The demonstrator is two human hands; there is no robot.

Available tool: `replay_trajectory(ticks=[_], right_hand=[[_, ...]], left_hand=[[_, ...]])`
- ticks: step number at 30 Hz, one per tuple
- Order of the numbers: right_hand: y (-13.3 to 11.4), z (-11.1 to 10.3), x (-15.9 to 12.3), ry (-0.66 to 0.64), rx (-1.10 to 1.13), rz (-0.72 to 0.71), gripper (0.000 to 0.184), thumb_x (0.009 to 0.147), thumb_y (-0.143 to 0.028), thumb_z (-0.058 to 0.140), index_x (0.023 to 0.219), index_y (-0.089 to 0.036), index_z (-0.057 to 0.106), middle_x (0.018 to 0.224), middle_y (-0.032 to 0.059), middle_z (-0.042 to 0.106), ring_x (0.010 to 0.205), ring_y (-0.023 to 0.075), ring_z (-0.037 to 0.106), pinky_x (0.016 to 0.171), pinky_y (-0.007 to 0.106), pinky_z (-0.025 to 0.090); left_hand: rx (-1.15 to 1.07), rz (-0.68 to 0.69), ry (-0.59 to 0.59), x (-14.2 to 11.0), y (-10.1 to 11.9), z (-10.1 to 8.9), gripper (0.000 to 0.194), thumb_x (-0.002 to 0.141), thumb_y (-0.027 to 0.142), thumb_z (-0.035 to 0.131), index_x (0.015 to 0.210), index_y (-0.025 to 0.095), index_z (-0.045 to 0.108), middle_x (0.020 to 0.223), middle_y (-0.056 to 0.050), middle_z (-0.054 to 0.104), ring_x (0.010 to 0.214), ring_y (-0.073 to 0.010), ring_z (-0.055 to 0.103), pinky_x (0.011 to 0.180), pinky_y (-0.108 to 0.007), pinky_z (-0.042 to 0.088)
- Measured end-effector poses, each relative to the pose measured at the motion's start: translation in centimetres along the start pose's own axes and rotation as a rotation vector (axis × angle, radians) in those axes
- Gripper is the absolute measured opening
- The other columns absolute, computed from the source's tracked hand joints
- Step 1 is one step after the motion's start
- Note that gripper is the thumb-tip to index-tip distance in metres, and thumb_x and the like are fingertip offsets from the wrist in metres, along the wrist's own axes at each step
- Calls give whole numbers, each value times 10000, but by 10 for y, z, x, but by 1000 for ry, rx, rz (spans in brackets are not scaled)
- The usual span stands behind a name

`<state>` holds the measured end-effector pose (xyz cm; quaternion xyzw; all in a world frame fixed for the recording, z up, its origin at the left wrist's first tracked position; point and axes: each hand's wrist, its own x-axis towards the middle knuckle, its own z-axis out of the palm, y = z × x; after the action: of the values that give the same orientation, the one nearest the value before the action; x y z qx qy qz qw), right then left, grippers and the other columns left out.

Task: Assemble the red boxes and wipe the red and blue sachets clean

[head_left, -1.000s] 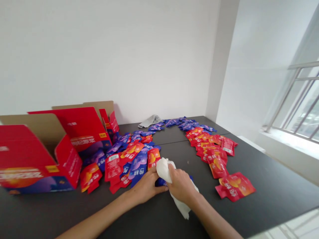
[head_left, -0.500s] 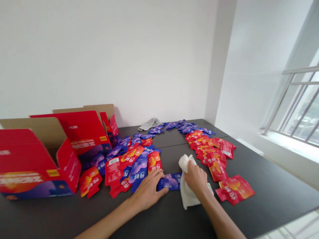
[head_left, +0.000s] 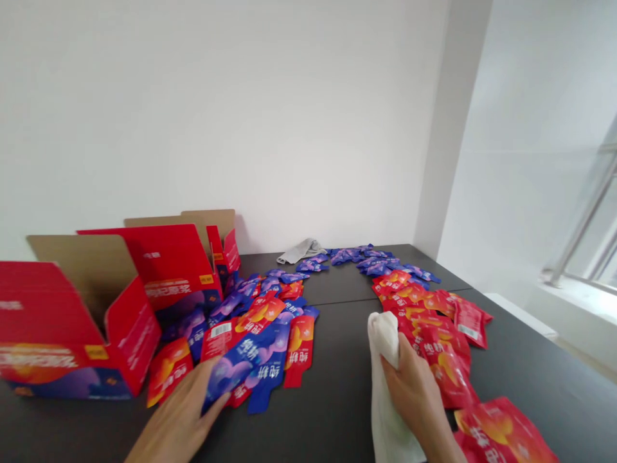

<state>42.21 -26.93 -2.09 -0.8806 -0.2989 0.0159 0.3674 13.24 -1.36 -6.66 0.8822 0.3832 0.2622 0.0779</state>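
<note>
My left hand [head_left: 180, 411] grips a blue pouch [head_left: 236, 366] with purple fruit printed on it, held by one end over the pile at the left. Under and beside it lie overlapping red and blue pouches, among them a red pouch [head_left: 299, 347] at the pile's right edge. My right hand [head_left: 409, 379] is closed around a bunched white cloth [head_left: 383, 386] that hangs down toward the table. Just right of that hand are several red pouches [head_left: 436, 350], and a larger-looking red pouch [head_left: 501, 431] lies nearest me.
Open red cardboard boxes [head_left: 130, 328] stand along the left side of the dark table [head_left: 337, 360]. A grey cloth [head_left: 303, 251] lies at the back, with blue pouches [head_left: 344, 256] curving right from it. A white wall rises behind.
My left hand has lifted the blue pouch off the table and carried it left over the pile. My right hand has raised the white cloth off the pouch. The view has shifted slightly.
</note>
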Motion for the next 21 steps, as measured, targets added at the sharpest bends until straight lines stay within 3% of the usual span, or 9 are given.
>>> replay_trajectory(ticks=[3, 6, 8, 12, 14, 18, 21], right_hand=[[11, 1, 1, -19, 102, -66, 311, 806, -351, 459, 1060, -202, 558, 848, 66, 665, 824, 240, 630, 657, 281, 430], [19, 3, 2, -51, 189, -92, 373, 803, -373, 455, 1126, -206, 540, 905, 68, 670, 840, 236, 635, 662, 279, 443], [21, 5, 2, -74, 210, -87, 412, 796, -393, 459, 1163, -218, 520, 950, 68, 668, 877, 241, 631, 678, 279, 448], [25, 9, -1, -161, 182, -66, 472, 788, -448, 459, 1209, -239, 502, 953, 58, 673, 880, 247, 636, 708, 287, 460], [34, 6, 0, -162, 161, -76, 506, 775, -467, 473, 1227, -240, 503, 971, 61, 671, 899, 253, 632, 735, 298, 471], [66, -11, 19, -43, 159, -174, 544, 725, -476, 549, 1219, -249, 535, 1180, 67, 592, 1136, 265, 506, 923, 311, 418], [93, -23, 41, -33, 212, -190, 562, 749, -493, 536, 1254, -248, 509, 1300, 49, 500, 1236, 249, 401, 1014, 311, 344]], left_hand=[[-1, -148, -16, -8, -47, -10, 508, 752, 524, 461, 1190, 271, 412, 1159, -71, 606, 1075, -312, 567, 949, -466, 433], [-72, -211, -59, -5, -53, -24, 477, 763, 526, 467, 1160, 264, 428, 1137, -59, 617, 1061, -289, 579, 923, -425, 460], [-103, -156, -50, 11, -38, -31, 505, 777, 524, 462, 1190, 240, 402, 1201, -57, 577, 1115, -260, 543, 949, -385, 443], [-20, -82, -52, 67, -1, -33, 653, 808, 484, 433, 1342, 158, 247, 1310, -113, 465, 1167, -250, 491, 969, -380, 409], [87, -25, -49, 96, 13, -27, 751, 775, 454, 480, 1372, 94, 199, 1339, -164, 409, 1226, -284, 417, 1002, -407, 364], [170, 197, 63, 152, 43, -9, 758, 788, 422, 480, 1394, 95, 162, 1358, -163, 359, 1273, -276, 331, 1046, -389, 292], [184, 233, 5, 209, 76, 16, 789, 784, 467, 484, 1391, 78, 167, 1380, -183, 323, 1285, -291, 301, 1053, -387, 261]])
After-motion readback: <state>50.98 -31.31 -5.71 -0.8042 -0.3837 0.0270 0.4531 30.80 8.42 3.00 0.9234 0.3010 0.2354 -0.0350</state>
